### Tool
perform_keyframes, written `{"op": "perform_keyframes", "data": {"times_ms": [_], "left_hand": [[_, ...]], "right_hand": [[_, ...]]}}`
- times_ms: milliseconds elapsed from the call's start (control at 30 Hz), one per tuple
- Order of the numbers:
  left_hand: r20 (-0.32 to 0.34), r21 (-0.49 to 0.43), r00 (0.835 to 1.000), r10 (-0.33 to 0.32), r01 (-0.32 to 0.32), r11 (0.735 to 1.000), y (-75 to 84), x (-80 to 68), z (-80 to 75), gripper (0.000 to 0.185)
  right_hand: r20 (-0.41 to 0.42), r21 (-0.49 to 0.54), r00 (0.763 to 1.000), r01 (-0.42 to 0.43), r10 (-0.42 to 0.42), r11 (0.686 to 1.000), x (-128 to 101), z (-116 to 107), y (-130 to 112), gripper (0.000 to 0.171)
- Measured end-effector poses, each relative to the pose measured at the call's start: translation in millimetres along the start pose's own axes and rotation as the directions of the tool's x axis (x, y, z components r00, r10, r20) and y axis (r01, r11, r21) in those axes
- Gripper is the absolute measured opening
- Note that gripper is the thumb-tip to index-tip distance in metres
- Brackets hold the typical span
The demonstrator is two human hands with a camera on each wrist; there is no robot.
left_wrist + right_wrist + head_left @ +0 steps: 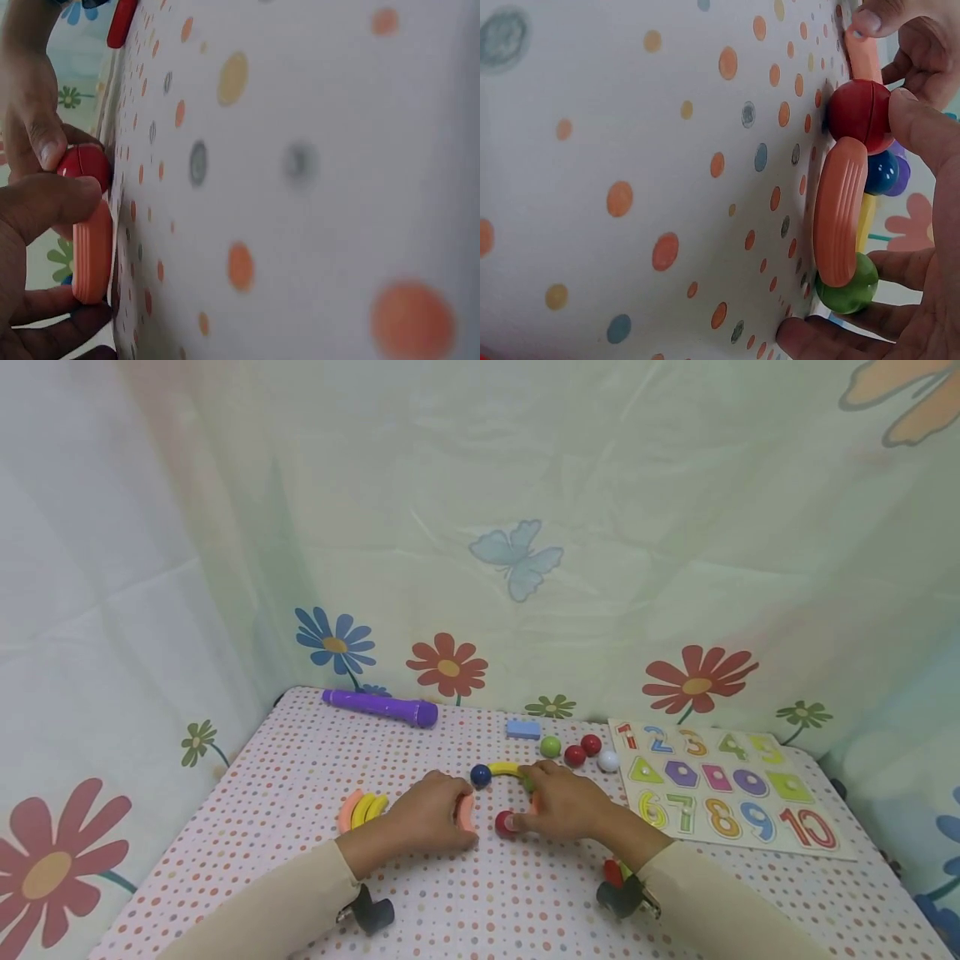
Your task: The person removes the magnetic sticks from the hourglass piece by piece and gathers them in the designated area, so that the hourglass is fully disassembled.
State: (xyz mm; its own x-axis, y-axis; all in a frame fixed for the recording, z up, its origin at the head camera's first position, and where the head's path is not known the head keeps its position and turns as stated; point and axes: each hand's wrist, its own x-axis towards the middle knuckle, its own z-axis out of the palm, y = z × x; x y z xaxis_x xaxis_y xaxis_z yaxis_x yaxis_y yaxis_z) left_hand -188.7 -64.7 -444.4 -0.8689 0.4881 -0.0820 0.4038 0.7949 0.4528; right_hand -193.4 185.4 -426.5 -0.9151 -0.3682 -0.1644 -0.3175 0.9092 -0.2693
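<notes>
My left hand [431, 814] pinches a ridged orange curved piece [91, 255] between thumb and fingers, at the middle of the table. To its right my right hand [570, 802] spans a red ball [855, 114] with the thumb and a green ball [849, 285] with the fingers. A second orange curved piece [840, 214] lies between these two balls. Beyond them, a yellow curved piece [504, 768] runs from a dark blue ball [481, 775] toward the green one. Whether the left orange piece touches the red ball, I cannot tell.
Left of my left hand lie more yellow curved pieces [366, 811] and an orange one [348, 812]. A purple toy microphone [381, 707], a light blue block [522, 729] and several loose balls [591, 744] lie farther back. A number puzzle board [731, 785] covers the right side.
</notes>
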Motion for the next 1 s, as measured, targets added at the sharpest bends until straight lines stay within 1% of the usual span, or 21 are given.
{"op": "perform_keyframes", "data": {"times_ms": [67, 167, 333, 467, 567, 767, 867, 1000], "left_hand": [[-0.010, -0.004, 1.000, 0.003, -0.003, 1.000, -4.5, -2.2, -2.0, 0.069], [-0.033, 0.019, 0.999, 0.037, -0.036, 0.999, -12.2, -6.0, -6.0, 0.069], [-0.061, 0.027, 0.994, 0.096, -0.094, 0.995, -25.2, -13.5, -17.3, 0.068], [-0.068, 0.040, 0.991, 0.115, -0.113, 0.993, -37.0, -18.8, -26.2, 0.067], [-0.066, 0.049, 0.992, 0.103, -0.100, 0.994, -44.9, -23.4, -32.2, 0.068], [-0.066, 0.028, 0.995, 0.074, -0.073, 0.997, -55.6, -33.8, -44.6, 0.069], [-0.063, 0.038, 0.997, 0.050, -0.047, 0.998, -60.3, -38.6, -50.2, 0.069], [-0.062, 0.031, 0.998, 0.001, 0.001, 1.000, -67.7, -44.2, -56.6, 0.068]], "right_hand": [[-0.003, 0.001, 1.000, -0.003, 0.003, 1.000, -0.3, 0.3, -0.1, 0.090], [-0.001, 0.003, 1.000, -0.013, 0.013, 1.000, -0.5, 0.3, -0.7, 0.090], [0.010, 0.006, 0.999, -0.032, 0.032, 0.999, 0.5, 0.0, -1.5, 0.091], [0.012, 0.008, 1.000, -0.026, 0.026, 1.000, 0.7, 0.1, -0.8, 0.091], [0.012, 0.010, 1.000, -0.020, 0.020, 1.000, 0.5, 0.5, 0.4, 0.091], [0.010, -0.002, 1.000, -0.017, 0.017, 1.000, 1.3, 0.6, 2.1, 0.091], [0.011, -0.002, 1.000, -0.013, 0.013, 1.000, 1.5, 1.0, 2.5, 0.092], [0.011, 0.002, 1.000, -0.015, 0.015, 1.000, 1.4, 1.4, 2.4, 0.093]]}}
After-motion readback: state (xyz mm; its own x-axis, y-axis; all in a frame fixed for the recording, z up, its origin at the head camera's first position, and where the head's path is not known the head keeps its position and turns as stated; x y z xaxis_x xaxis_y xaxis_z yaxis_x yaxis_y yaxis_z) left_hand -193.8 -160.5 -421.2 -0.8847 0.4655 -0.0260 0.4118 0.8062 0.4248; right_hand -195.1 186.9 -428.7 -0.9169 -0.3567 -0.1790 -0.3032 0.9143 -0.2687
